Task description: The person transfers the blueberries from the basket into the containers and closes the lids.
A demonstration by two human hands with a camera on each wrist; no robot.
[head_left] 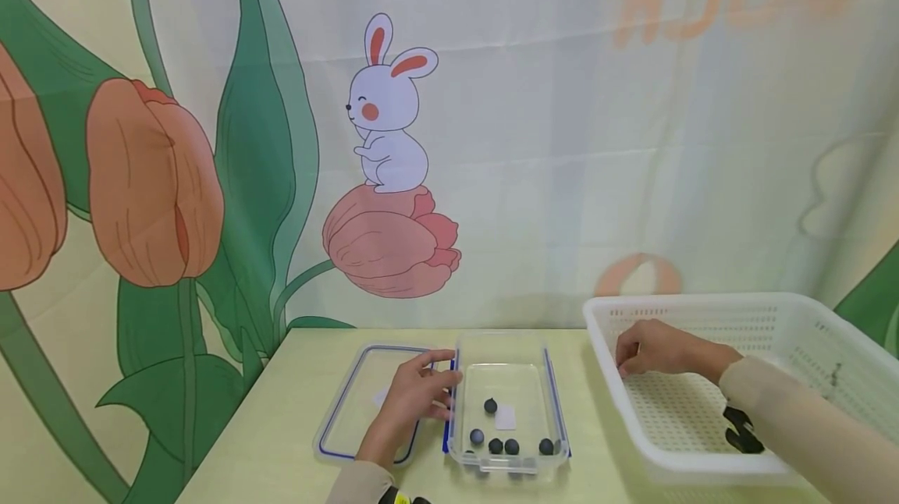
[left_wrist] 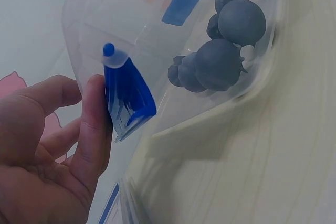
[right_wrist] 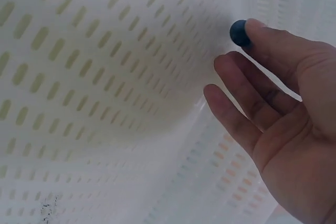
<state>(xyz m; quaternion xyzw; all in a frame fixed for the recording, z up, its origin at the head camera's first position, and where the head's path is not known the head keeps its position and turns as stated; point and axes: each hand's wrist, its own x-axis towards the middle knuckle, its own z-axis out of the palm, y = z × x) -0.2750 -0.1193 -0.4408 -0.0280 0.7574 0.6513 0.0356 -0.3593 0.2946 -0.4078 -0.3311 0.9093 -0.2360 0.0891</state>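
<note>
Blueberry (right_wrist: 240, 32) sits pinched at the fingertips of the right hand (head_left: 656, 349), inside the white basket (head_left: 829, 317). Left of the basket, the left hand (head_left: 414, 399), fingers relaxed, touches the blue latch (left_wrist: 128, 98) of the clear container (head_left: 555, 453), where more berries (head_left: 503, 445) lie.

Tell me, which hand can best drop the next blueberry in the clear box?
Probably the right hand: its fingertips already touch a blueberry inside the white basket. The left hand rests against the clear box by its blue clip.
</note>
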